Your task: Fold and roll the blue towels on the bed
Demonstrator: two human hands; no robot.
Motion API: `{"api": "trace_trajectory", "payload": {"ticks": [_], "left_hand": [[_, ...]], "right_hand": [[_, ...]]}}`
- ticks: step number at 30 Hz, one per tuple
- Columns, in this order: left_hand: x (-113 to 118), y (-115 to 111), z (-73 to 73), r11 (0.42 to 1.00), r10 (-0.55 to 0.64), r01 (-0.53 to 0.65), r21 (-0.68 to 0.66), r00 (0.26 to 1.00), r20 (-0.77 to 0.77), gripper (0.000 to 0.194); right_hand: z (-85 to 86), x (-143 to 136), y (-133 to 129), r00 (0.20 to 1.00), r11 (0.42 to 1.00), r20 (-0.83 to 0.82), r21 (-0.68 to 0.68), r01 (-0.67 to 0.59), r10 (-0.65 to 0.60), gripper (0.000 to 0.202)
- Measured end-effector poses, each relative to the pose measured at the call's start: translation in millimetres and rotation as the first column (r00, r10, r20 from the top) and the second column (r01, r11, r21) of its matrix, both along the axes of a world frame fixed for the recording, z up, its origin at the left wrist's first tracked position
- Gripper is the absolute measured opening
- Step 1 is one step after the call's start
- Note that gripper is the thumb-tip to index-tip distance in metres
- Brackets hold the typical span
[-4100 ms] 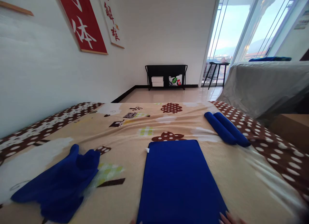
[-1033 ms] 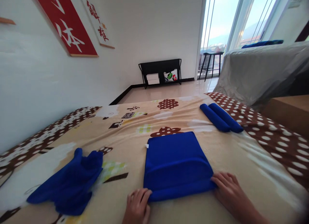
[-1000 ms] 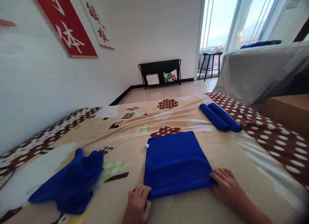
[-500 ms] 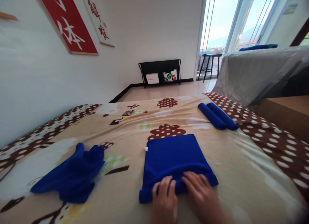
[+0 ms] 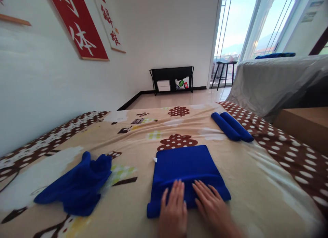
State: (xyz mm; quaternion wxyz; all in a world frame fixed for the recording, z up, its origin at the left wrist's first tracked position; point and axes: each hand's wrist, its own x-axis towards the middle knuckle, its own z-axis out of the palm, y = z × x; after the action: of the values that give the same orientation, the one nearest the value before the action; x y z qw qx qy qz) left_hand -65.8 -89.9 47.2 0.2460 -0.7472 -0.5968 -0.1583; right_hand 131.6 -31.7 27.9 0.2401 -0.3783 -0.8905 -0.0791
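Head view: a deep, saturated blue cloth (image 5: 183,163) lies at the near middle of a patterned blanket (image 5: 256,186), in front of the person. Its far part is flat and smooth, with a straight far edge and crisp corners; a small white tag (image 5: 155,159) sticks out from the left side near the far corner. Toward the person, a soft crease crosses the cloth, and the near edge is a thick, rounded roll (image 5: 191,198), its left end jutting slightly past the flat part's side and its right end tapering to a corner.

Left hand (image 5: 173,209) and right hand (image 5: 210,202) rest palm down on this roll, side by side with a strip of blue between them. Their fingers are stretched out nearly straight, pinching nothing, tips pointing away from the person.

Well to the left lies a crumpled blue cloth (image 5: 77,186), bunched and uneven in outline. Beyond and to the right, two tight blue rolls (image 5: 225,127) lie alongside each other. The blanket is beige with brown, white-dotted borders. Past it stand a low black rack (image 5: 169,74) by the wall and a dark stool (image 5: 225,63) near the window.
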Motion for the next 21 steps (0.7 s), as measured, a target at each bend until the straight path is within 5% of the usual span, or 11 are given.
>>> {"api": "trace_trajectory", "payload": {"ticks": [3, 9, 12, 17, 21], "left_hand": [[-6, 7, -3.8, 0.992, -0.101, 0.101, -0.074, 0.995, 0.003, 0.051], [-78, -14, -21.9, 0.982, 0.157, -0.152, -0.112, 0.987, 0.039, 0.049], [-55, -7, -19.9, 0.979, 0.180, -0.175, -0.102, 0.982, 0.052, 0.046], [1, 23, -4.4, 0.952, 0.006, 0.028, -0.306, 0.994, 0.110, 0.049], [-41, 23, -7.7, 0.949, 0.133, -0.084, -0.304, 0.980, 0.145, 0.049]], "right_hand": [[-2.8, 2, 8, 1.000, 0.997, 0.027, -0.082, -0.001, 0.004, 0.050], [-16.6, 67, 31, 0.976, 0.977, 0.045, 0.004, 0.213, -0.213, 0.050], [-6.3, 43, 23, 0.979, 0.979, 0.023, -0.010, 0.202, -0.202, 0.042], [11.6, -15, 17, 0.997, 0.968, 0.045, -0.247, -0.052, 0.066, 0.045], [1.4, 24, 41, 0.988, 0.948, 0.047, -0.277, 0.154, -0.147, 0.051]]}}
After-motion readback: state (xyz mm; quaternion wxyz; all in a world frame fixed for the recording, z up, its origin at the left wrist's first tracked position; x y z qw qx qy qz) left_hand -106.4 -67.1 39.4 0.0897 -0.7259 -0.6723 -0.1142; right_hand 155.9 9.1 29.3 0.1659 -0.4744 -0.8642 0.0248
